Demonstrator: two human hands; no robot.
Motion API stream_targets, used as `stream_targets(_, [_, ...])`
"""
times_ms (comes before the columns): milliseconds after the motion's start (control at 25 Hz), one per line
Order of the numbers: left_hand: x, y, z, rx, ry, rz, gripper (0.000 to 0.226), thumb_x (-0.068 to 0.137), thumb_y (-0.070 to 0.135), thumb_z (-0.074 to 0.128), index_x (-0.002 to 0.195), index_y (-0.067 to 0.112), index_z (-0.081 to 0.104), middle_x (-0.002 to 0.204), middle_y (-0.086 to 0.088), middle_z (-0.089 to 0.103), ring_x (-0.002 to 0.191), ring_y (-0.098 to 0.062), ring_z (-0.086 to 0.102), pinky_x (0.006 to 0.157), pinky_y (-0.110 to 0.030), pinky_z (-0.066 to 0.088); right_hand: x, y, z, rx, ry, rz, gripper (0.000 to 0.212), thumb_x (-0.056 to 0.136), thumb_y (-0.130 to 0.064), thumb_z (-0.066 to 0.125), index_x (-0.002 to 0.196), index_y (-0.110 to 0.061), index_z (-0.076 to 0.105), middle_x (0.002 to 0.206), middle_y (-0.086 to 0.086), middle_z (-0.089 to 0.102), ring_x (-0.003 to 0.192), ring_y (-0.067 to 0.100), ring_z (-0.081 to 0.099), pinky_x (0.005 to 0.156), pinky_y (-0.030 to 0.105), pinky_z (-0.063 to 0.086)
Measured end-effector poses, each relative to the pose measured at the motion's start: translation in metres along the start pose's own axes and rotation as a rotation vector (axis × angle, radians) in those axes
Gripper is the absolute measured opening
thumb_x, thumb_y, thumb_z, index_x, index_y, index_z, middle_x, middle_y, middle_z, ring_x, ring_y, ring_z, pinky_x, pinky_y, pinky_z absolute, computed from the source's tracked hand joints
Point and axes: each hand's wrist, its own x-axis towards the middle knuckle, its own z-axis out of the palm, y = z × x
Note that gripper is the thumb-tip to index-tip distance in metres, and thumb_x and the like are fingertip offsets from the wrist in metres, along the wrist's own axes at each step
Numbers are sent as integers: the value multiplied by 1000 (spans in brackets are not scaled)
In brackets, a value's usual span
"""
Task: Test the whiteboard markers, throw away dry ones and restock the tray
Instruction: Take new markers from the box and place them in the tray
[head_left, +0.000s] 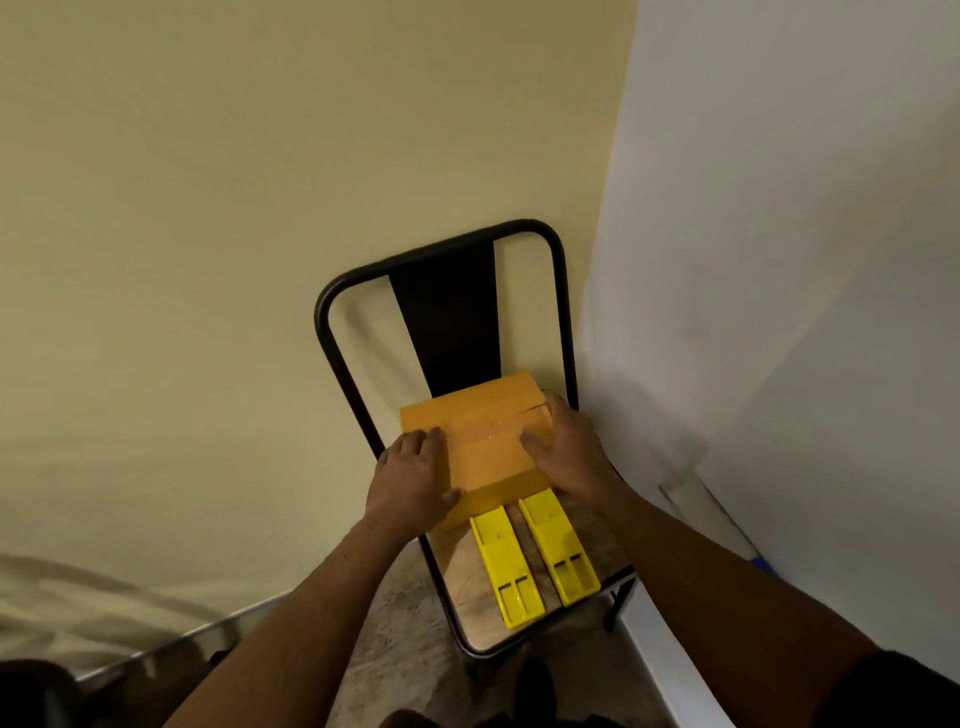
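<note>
An orange box (475, 441) sits on the wooden seat of a black-framed chair (452, 291) pushed against a cream wall (208, 208). Both hands hold the box from either side: the left hand (415, 483) has its grip closed on the box's near left corner, thumb across the front edge; the right hand (569, 452) has its grip wrapped over the right edge, thumb lying on the lid. Just in front of the box, two yellow trays (535, 556) lie side by side on the seat, well apart from the hands. No markers show. A whiteboard (805, 260) stands to the right
</note>
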Motion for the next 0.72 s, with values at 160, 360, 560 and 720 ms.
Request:
stream_targets(160, [-1,3,0,16,82,8,92,76,57,69,148,19,26,139,-7,39,126,-28,40,107,-39,37,21,-2,-2,67,-30,30,65,88,-46,59,143,-17,39,135,10,55,120,29,54,96,38,48])
stream_targets(360, [-16,-2,-1,-12,336,164,59,80,52,69,125,16,56,113,-4,54,99,-23,53,81,-36,51,22,-25,-14,417,136,23,46,95,-30,59,136,-15,45,110,-6,61,102,11,57,79,21,40])
stream_targets(560, [-25,4,-11,-440,265,280,47,98,49,38,77,17,65,82,4,65,74,-11,58,63,-37,49,31,-45,-35,402,-106,68,14,97,-22,50,95,-18,63,93,-4,70,72,11,69,54,21,45])
stream_targets(720, [8,6,-19,-285,-85,361,35,92,40,49,83,15,71,123,0,65,107,-18,63,82,-34,53,38,-51,-38,-98,-504,-145,21,98,-20,50,109,-18,69,83,-10,67,63,10,66,63,25,49])
